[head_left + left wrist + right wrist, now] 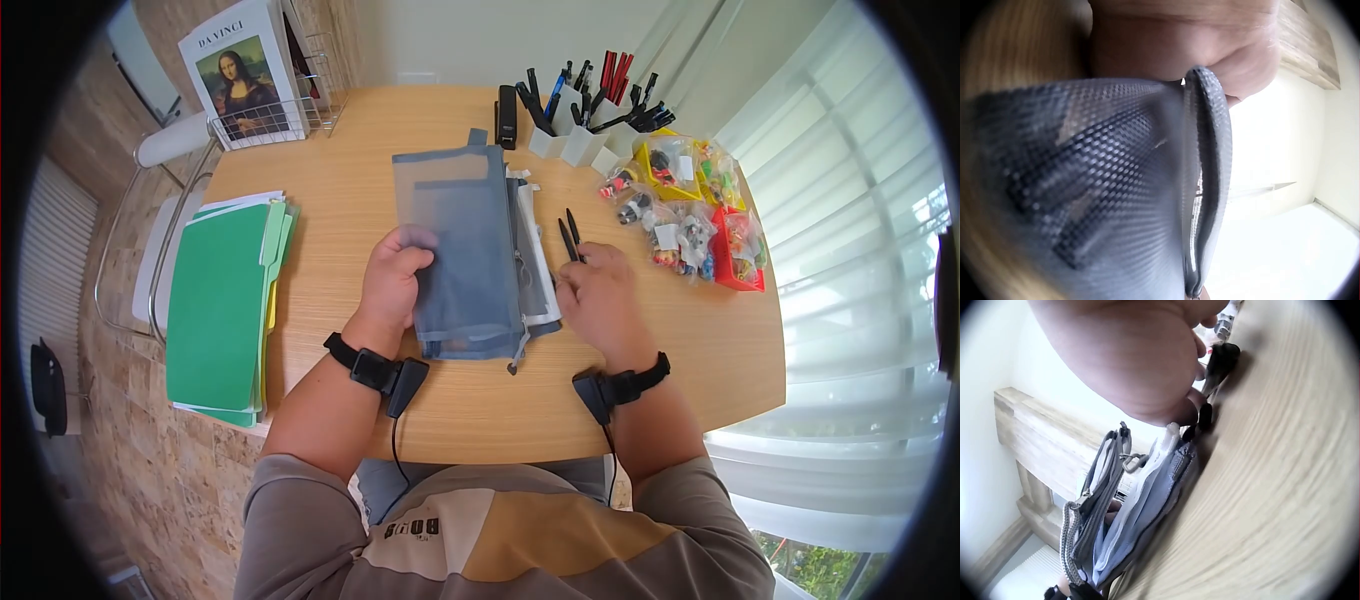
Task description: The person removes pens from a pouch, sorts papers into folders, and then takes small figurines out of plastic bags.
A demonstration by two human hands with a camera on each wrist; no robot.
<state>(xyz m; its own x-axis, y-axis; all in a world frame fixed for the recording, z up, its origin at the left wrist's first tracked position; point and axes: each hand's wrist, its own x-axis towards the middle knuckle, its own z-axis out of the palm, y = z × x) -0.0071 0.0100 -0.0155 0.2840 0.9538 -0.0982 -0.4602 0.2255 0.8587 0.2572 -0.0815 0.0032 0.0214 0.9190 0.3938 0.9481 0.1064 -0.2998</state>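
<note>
My left hand [398, 275] grips the left side of a blue-grey mesh zipper pouch [465, 270], thumb on top. In the left wrist view the mesh [1116, 162] fills the foreground, and the pouch's edge stands apart in a narrow gap. Beneath it, to the right, lie more zipper pouches [1147, 500] with white and grey edges, layered in the right wrist view. My right hand [605, 290] pinches two black pens [569, 232] low over the table, just right of the pouches. The pens' lower ends [1205, 417] poke out below the fingers; their middles are hidden.
White pen holders [580, 148] full of pens stand at the back, with a black stapler [506, 118] beside them. Bagged small items and yellow and red bins [738, 270] sit at right. Green folders [220, 310] lie left; a wire rack [320, 85] holds a book.
</note>
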